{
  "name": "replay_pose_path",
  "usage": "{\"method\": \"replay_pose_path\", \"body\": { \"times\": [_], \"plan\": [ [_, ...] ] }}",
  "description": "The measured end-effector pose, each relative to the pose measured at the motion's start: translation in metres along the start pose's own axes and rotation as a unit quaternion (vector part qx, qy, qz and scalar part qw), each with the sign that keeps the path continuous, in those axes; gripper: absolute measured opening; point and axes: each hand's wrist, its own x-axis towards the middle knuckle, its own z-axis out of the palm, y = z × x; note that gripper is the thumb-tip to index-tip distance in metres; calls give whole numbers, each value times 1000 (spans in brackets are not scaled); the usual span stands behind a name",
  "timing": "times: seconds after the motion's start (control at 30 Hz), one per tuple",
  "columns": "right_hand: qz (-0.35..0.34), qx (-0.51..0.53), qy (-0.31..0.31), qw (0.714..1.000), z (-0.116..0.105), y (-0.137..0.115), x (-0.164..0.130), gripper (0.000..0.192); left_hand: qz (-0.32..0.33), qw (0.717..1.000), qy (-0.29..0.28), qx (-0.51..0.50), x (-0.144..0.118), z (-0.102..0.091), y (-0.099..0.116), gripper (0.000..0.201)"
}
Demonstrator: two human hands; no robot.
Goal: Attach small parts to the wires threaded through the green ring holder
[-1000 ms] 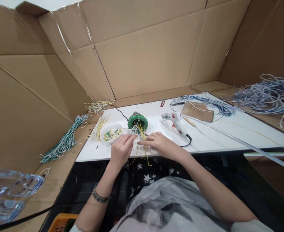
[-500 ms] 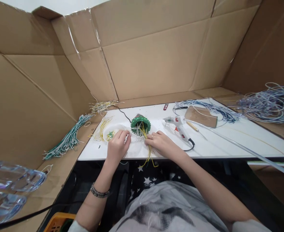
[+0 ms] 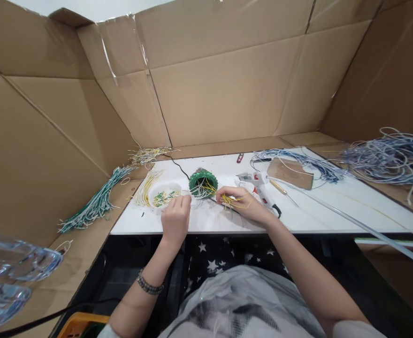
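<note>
A green, bumpy, hollow cone-like piece lies on its side on the white table, its dark opening facing me. White wires and yellow wires spill out of that opening. My right hand, just right of the opening, is closed around the yellow wires, whose ends fan across the fingers. My left hand is closed with its back towards me, left of the white wires. Whatever its fingertips hold is hidden. Close behind it stands a white bowl with small green, yellow and white pieces.
Right of the cone lie a glue gun, a wooden-handled awl, a brown block and a long clear tube. Blue-white wires lie behind. Green-white wires sit on the left. Cardboard walls surround the table.
My right hand has shifted right and turned, drawing the yellow wires aside from the table edge. My left hand has turned over and moved slightly right and nearer, uncovering more of the bowl.
</note>
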Motion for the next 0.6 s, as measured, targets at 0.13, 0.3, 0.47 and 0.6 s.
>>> {"method": "replay_pose_path", "body": {
  "times": [0.13,0.3,0.47,0.6],
  "plan": [
    [13,28,3,1000,3,-2,-1,15,59,995,-31,-78,9,10,18,20],
    [22,40,-3,999,4,-4,-4,17,5,977,-59,-203,16,22,27,23],
    [5,42,-4,999,6,-4,-8,25,-21,956,-88,-279,12,29,26,30],
    [5,60,-4,998,10,4,-8,22,-99,920,-120,-359,9,32,23,26]
  ]
}}
